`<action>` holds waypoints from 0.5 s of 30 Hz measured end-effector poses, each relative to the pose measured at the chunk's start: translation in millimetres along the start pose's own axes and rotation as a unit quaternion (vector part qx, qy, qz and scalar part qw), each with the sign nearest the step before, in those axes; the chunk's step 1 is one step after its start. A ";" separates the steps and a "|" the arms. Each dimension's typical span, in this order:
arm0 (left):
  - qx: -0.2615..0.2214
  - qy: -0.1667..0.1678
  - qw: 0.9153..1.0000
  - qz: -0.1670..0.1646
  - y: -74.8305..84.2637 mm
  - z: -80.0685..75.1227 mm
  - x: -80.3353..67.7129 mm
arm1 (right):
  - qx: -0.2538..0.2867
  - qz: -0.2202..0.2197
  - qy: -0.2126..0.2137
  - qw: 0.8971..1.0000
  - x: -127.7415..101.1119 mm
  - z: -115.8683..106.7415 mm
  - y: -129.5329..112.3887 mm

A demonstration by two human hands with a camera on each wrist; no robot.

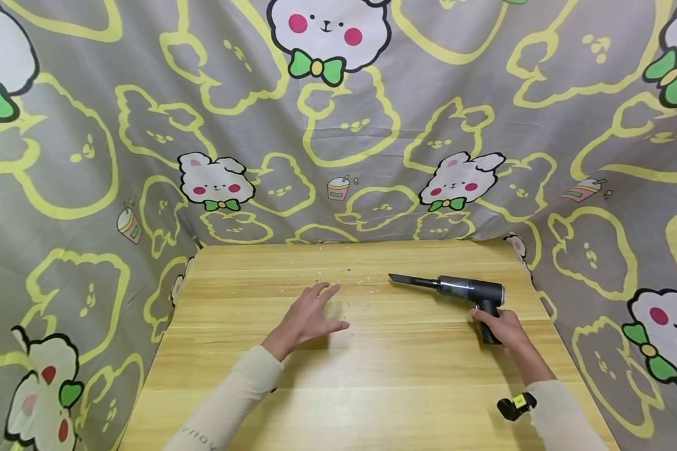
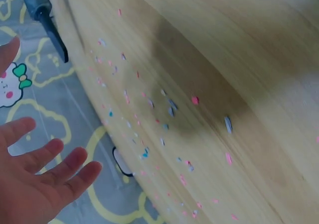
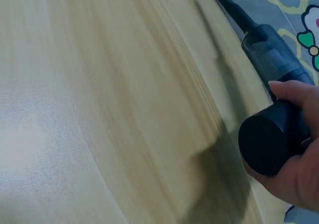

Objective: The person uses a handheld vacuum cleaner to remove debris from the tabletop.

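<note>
A dark handheld vacuum [image 1: 464,290] with a long thin nozzle lies near the table's right side, nozzle pointing left. My right hand [image 1: 499,326] grips its handle [image 3: 273,139] from below, fingers curled round it. My left hand [image 1: 310,316] hovers flat and spread over the table's middle, fingers straight [image 2: 47,167], holding nothing. Small coloured paper scraps [image 2: 164,119] are scattered over the wooden table [image 1: 372,376] just beyond the left hand's fingertips. The nozzle tip [image 2: 60,50] shows in the left wrist view, away from the scraps.
A grey cloth printed with yellow outlines and white bunnies [image 1: 338,125] hangs behind and drapes around the table on both sides. A small black device [image 1: 516,406] is strapped at my right wrist. The table's edges drop off left and right.
</note>
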State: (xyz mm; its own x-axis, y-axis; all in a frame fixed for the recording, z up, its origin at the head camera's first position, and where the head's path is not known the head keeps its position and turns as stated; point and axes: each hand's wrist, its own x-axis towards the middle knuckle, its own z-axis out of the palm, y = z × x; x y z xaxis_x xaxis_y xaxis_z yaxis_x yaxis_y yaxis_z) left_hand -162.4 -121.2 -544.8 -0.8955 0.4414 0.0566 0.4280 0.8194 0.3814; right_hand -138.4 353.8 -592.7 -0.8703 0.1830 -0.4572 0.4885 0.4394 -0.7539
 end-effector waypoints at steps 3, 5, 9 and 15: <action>-0.022 -0.004 1.000 -0.010 3.8 2.8 3.7 | 0.007 -0.002 -0.004 1.000 -2.7 2.0 -2.3; -0.044 -0.011 0.999 -0.021 6.4 4.6 5.7 | 0.009 -0.006 -0.006 1.000 -4.4 3.1 -4.0; -0.104 -0.025 0.993 -0.054 12.1 9.0 8.8 | 0.008 -0.016 -0.010 1.000 -7.3 4.7 -7.7; -0.158 -0.029 0.985 -0.069 17.0 16.7 14.4 | 0.018 -0.033 -0.014 0.999 -9.6 7.9 -9.8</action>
State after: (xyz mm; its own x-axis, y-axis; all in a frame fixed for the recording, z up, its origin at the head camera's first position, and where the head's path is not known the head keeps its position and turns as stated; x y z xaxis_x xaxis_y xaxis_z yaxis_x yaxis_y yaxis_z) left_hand -165.9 -94.8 -552.9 -0.9304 0.3607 -0.0653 0.2348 0.7231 0.6497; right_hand -134.3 340.8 -584.6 -0.8987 0.1297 -0.4189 0.4327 0.4175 -0.7991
